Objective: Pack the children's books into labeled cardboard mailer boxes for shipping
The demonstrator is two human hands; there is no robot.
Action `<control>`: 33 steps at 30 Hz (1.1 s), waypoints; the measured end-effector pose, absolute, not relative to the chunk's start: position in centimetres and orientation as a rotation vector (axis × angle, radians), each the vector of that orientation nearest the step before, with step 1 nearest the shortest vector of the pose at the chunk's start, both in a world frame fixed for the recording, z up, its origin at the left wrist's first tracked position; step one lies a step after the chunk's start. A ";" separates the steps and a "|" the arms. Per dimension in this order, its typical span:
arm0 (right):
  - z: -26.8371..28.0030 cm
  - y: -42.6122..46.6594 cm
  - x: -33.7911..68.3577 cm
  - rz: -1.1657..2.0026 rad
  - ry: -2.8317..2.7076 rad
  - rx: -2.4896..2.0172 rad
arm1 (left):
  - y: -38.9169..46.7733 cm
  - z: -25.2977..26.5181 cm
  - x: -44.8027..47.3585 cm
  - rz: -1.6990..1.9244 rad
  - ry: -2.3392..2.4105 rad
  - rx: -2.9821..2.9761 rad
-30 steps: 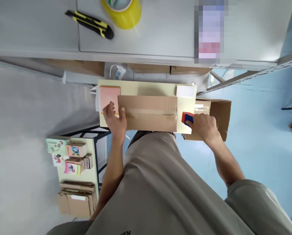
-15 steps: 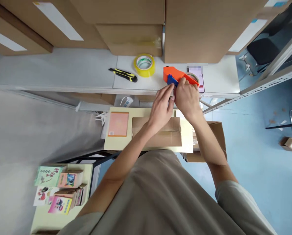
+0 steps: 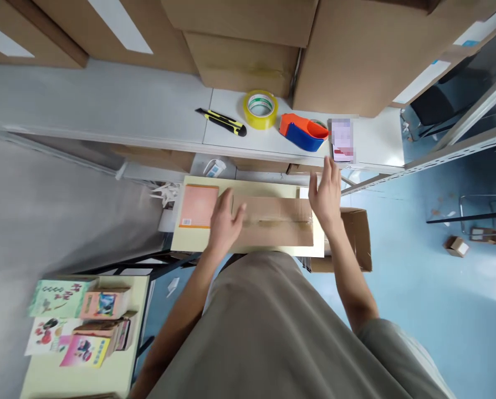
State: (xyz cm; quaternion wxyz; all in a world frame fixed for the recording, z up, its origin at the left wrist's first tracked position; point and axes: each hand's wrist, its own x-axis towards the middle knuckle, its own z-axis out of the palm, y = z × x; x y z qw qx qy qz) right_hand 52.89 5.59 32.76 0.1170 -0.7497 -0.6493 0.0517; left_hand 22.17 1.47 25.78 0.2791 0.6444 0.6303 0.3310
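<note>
A flat brown cardboard box lies on the pale yellow table before me, with clear tape on its top. At the box's left end is my left hand, empty, thumb and fingers apart. My right hand is over the box's right end, also empty with fingers spread. Whether either hand touches the box I cannot tell. Above the right hand, on the grey shelf, rests an orange and blue tape dispenser. A pink notebook lies just left of the left hand.
On the shelf are a yellow tape roll, a black-and-yellow utility knife and a phone. Large cartons line its back. An open carton stands right of the table. Books sit on a lower-left table.
Both hands have let go of the tape dispenser, which now rests on the shelf. They have come down and apart to the box's two ends. The camera view has shifted slightly.
</note>
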 end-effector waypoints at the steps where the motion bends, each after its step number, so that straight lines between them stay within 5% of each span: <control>1: 32.0 2.7 53.0 0.236 -1.863 -2.214 | 0.0 24.7 20.8 0.843 1.757 1.641; 7: 27.4 -7.5 51.2 0.887 -1.571 -2.452 | -5.2 21.9 20.0 0.580 1.865 1.323; 13: 25.2 -7.7 50.1 0.770 -1.482 -2.587 | -4.4 21.8 23.7 0.458 2.011 1.497; 20: 21.7 -9.4 53.3 0.777 -1.184 -2.191 | -2.8 20.0 21.0 0.303 1.967 1.465; 33: 20.1 -12.0 52.7 0.882 -1.162 -1.759 | -5.0 18.9 11.2 0.827 1.599 1.372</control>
